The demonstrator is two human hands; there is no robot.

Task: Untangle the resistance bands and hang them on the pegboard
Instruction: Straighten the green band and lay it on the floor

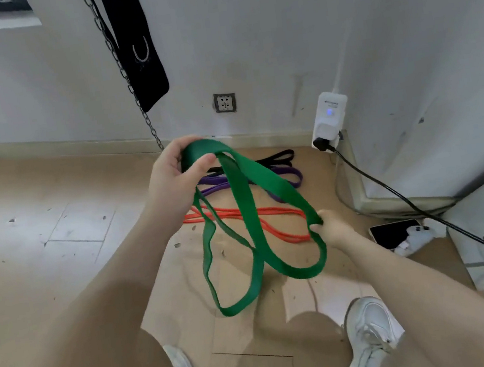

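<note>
At about ten o'clock from the middle of the view, a steel link chain (122,69) and a black padded strap with a metal ring (138,48) hang down against the white wall. Just below them, near the centre, the left hand (176,177) is raised with its fingers curled over and its thumb pressed against the top fold of a wide green rubber resistance band (268,182), gripping it firmly. From that grip the green band drops in several twisted loops that cross one another and hang clear of the floor, its lowest loop toward six o'clock, above the white sneakers (371,336). Behind these loops, on the tan floor, lie a thin orange resistance band (276,212), a purple resistance band (292,173) at about one o'clock from it, and a black resistance band (277,157) nearest the skirting board. At about four o'clock from the left hand, the right hand (332,226) pinches one strand of the green band, closed on its edge. Farther right, a white plug-in device with a blue light (331,118) sits on the wall at two o'clock with a black cable (408,200) running from it, and a dark phone (394,235) rests on the floor at three o'clock.
</note>
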